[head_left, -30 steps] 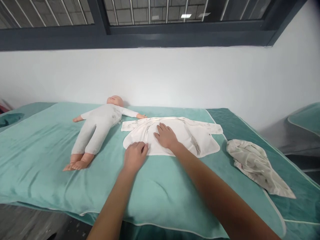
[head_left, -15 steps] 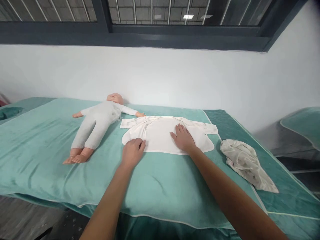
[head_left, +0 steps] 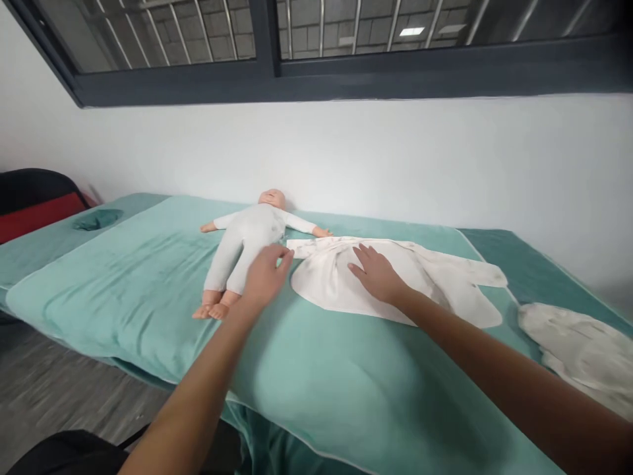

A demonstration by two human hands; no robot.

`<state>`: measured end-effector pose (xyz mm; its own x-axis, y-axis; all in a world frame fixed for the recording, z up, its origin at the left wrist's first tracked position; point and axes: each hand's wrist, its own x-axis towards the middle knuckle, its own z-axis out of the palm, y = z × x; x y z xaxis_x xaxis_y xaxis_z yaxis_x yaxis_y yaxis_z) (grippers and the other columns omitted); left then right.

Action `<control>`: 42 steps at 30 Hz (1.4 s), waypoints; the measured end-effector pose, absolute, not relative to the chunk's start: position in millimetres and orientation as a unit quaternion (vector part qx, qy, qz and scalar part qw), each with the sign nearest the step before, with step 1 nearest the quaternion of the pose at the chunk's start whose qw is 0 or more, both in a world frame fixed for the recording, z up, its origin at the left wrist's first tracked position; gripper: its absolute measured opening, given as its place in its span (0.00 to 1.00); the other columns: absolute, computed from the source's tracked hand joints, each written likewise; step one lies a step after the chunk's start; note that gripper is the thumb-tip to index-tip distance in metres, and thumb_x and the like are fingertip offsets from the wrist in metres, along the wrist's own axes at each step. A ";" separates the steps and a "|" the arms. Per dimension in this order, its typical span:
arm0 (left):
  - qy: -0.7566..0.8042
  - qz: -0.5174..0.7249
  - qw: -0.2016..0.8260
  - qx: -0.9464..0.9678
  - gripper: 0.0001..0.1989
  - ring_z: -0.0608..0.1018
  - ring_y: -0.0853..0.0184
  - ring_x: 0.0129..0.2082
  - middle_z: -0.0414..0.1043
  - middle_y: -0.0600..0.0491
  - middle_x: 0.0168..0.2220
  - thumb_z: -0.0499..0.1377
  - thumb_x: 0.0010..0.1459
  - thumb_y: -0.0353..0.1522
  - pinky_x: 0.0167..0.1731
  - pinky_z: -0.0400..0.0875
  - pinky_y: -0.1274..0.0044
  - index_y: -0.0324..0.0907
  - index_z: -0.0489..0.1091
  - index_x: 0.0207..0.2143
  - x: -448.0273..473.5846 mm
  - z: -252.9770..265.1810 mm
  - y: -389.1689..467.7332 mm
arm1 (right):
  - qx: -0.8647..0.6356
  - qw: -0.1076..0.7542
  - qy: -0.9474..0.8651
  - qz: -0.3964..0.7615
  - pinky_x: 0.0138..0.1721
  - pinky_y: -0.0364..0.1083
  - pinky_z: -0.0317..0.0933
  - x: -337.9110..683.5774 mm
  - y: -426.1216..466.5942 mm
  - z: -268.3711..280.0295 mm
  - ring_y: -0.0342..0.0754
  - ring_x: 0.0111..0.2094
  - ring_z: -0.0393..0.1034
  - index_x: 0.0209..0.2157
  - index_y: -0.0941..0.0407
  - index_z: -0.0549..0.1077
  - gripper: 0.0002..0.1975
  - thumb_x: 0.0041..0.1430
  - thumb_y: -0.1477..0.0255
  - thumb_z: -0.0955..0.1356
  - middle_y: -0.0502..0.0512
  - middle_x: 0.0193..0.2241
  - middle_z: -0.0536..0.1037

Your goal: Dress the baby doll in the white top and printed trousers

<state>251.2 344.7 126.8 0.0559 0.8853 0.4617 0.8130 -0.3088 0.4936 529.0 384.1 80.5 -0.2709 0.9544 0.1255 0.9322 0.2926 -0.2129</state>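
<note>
A white long-sleeved baby top (head_left: 321, 284) lies spread on the green bed cover, its sleeves reaching out to both sides. My right hand (head_left: 378, 274) rests on the body of the top, fingers stretched out and palm down. My left hand (head_left: 267, 274) is at the end of the top's left sleeve, with fingers loosely bent and a gap beside the thumb. Whether its fingertips touch the cuff is hard to make out. Behind that hand a baby doll (head_left: 254, 227) in a pale bodysuit lies on its back, one arm reaching toward the sleeve.
The green bed cover (head_left: 356, 376) runs under everything. A crumpled whitish cloth (head_left: 578, 343) lies at the right. At far left are a black and red object (head_left: 39, 204) and a small dark green bundle (head_left: 97, 219). A white wall (head_left: 395, 158) and barred window stand behind.
The view has turned left. My left hand has gone from the top's lower edge to its left sleeve end. My right hand stays on the top, which now shows more folds.
</note>
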 end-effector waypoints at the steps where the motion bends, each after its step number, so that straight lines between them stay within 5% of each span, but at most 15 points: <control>1: 0.594 0.370 0.028 0.714 0.13 0.73 0.61 0.46 0.75 0.50 0.41 0.49 0.65 0.39 0.50 0.65 0.70 0.44 0.71 0.38 228.8 132.1 351.2 | -0.577 0.151 -0.800 0.067 0.67 0.56 0.44 504.9 400.6 86.9 0.58 0.69 0.44 0.67 0.61 0.55 0.32 0.69 0.57 0.52 0.62 0.69 0.52; 4: 0.653 0.368 -0.034 0.661 0.15 0.68 0.55 0.57 0.70 0.45 0.53 0.54 0.61 0.38 0.59 0.59 0.64 0.42 0.70 0.47 163.3 134.9 371.5 | -0.529 0.222 -0.812 0.110 0.64 0.53 0.51 430.0 454.8 101.2 0.56 0.66 0.54 0.65 0.61 0.56 0.29 0.69 0.60 0.53 0.64 0.65 0.61; 8: 0.729 0.371 0.133 0.560 0.29 0.68 0.52 0.60 0.65 0.41 0.61 0.56 0.59 0.44 0.58 0.62 0.62 0.39 0.63 0.59 108.9 118.0 395.0 | -0.530 0.242 -0.802 0.133 0.61 0.52 0.55 348.1 526.1 110.7 0.59 0.63 0.59 0.62 0.66 0.57 0.28 0.69 0.62 0.57 0.70 0.62 0.63; 13: 0.655 0.426 0.359 0.511 0.28 0.77 0.54 0.51 0.75 0.48 0.54 0.57 0.58 0.49 0.51 0.69 0.63 0.46 0.67 0.57 98.5 107.9 415.4 | -0.576 0.213 -0.757 0.224 0.51 0.54 0.63 298.9 595.4 117.2 0.63 0.53 0.70 0.59 0.67 0.60 0.31 0.67 0.55 0.57 0.74 0.54 0.73; 17: 0.579 0.457 0.520 0.431 0.30 0.80 0.52 0.41 0.80 0.45 0.43 0.54 0.60 0.52 0.40 0.73 0.61 0.43 0.66 0.57 105.1 107.6 426.8 | -0.506 0.233 -0.771 0.310 0.52 0.48 0.64 296.5 620.8 117.5 0.57 0.54 0.71 0.54 0.61 0.70 0.29 0.64 0.52 0.62 0.67 0.54 0.75; 23: 0.526 0.521 0.507 0.442 0.25 0.80 0.52 0.42 0.80 0.47 0.39 0.54 0.61 0.47 0.40 0.74 0.60 0.44 0.66 0.56 129.5 105.6 418.4 | -0.452 0.252 -0.762 0.388 0.53 0.48 0.64 317.6 604.0 134.7 0.54 0.53 0.71 0.53 0.60 0.73 0.27 0.63 0.54 0.65 0.65 0.55 0.75; 33: 0.412 0.541 0.526 0.511 0.31 0.81 0.53 0.42 0.75 0.47 0.51 0.57 0.59 0.45 0.42 0.76 0.58 0.48 0.58 0.62 257.2 153.7 367.4 | -0.489 0.315 -0.764 0.279 0.56 0.52 0.62 464.6 518.7 224.4 0.55 0.55 0.70 0.61 0.60 0.63 0.32 0.65 0.53 0.62 0.64 0.59 0.70; 39: 0.355 0.489 0.607 0.516 0.38 0.81 0.54 0.42 0.65 0.44 0.62 0.59 0.56 0.45 0.36 0.78 0.60 0.55 0.48 0.66 376.4 124.5 339.0 | -0.617 0.287 -0.697 0.227 0.59 0.55 0.58 592.1 464.5 206.7 0.60 0.59 0.65 0.64 0.60 0.57 0.38 0.64 0.48 0.60 0.68 0.63 0.65; 42: 0.368 0.406 0.538 0.641 0.35 0.79 0.53 0.47 0.60 0.41 0.65 0.48 0.63 0.49 0.41 0.76 0.60 0.52 0.43 0.68 409.9 105.0 327.8 | -0.627 0.265 -0.694 0.235 0.58 0.55 0.60 630.2 445.4 183.5 0.61 0.58 0.66 0.64 0.58 0.57 0.38 0.63 0.47 0.59 0.66 0.62 0.66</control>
